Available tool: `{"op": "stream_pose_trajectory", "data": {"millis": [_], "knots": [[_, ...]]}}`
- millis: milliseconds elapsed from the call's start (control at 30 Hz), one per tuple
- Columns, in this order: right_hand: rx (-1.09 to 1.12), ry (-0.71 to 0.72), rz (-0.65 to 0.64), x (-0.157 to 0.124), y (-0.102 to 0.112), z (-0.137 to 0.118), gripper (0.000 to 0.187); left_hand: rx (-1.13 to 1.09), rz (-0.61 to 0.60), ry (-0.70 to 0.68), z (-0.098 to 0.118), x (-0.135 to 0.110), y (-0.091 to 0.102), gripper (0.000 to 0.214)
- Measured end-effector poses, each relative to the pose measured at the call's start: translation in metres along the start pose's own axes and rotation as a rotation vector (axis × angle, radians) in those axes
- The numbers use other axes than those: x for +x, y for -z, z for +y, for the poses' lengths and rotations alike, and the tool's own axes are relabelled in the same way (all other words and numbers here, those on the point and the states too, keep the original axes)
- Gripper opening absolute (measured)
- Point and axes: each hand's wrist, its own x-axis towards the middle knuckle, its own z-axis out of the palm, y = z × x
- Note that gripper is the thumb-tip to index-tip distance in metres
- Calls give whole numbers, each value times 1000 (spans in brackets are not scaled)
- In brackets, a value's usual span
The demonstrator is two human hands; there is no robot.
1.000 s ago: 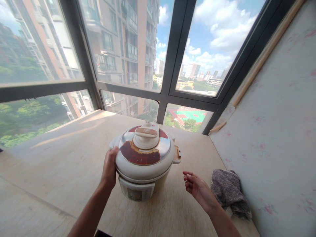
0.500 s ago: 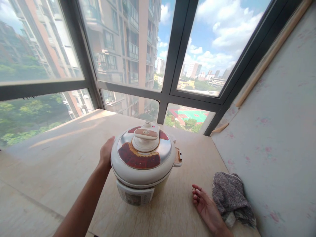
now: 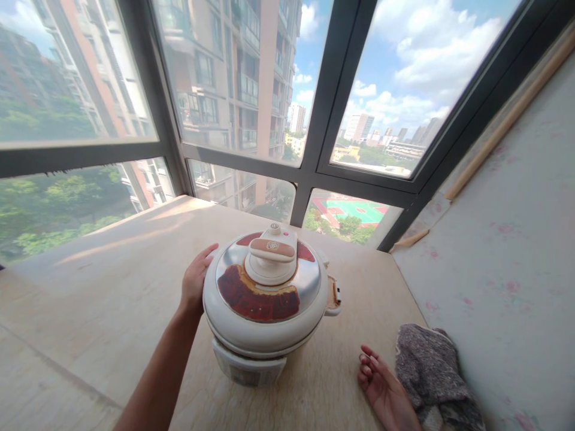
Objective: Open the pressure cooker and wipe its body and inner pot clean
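A white electric pressure cooker (image 3: 265, 335) stands on the stone sill, its lid on, with a knob-like handle (image 3: 272, 254) and dark red stained patches on top. My left hand (image 3: 196, 278) grips the cooker's left side, where part of the fingers is hidden behind the rim. On the right side of the cooker a side handle (image 3: 333, 296) sticks out. My right hand (image 3: 384, 386) rests palm up on the sill, apart from the cooker. Its fingers are loosely curled, holding nothing. Beside it lies a crumpled grey-brown cloth (image 3: 433, 374).
Dark-framed windows (image 3: 309, 173) rise behind the sill (image 3: 112, 293), with buildings, trees and a sports court outside. To the right stands a wall with floral paper (image 3: 507, 287), its edge peeling near the window frame.
The view has shifted slightly, so the cooker, right hand and cloth appear a little further right and lower. More of my left fingers now shows at the cooker's side.
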Motion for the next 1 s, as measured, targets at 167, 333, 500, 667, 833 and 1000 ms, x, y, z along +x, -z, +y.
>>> {"op": "stream_pose_trajectory", "data": {"millis": [167,333,500,667,833,1000], "knots": [[6,8,8,-1,0,0,49,8,-24,38,2,-2,-2,60],[-11,10,21,-2,-1,0,50,-40,-28,106,6,-4,-3,54],[-6,11,26,0,1,0,51,-132,-68,155,10,-11,0,58],[-17,1,37,-1,0,0,51,-178,-59,199,9,-18,3,69],[1,-15,65,1,2,0,51,-213,-70,225,9,-23,2,74],[-16,-49,70,9,12,1,52,-232,-89,222,7,-25,2,75]]}}
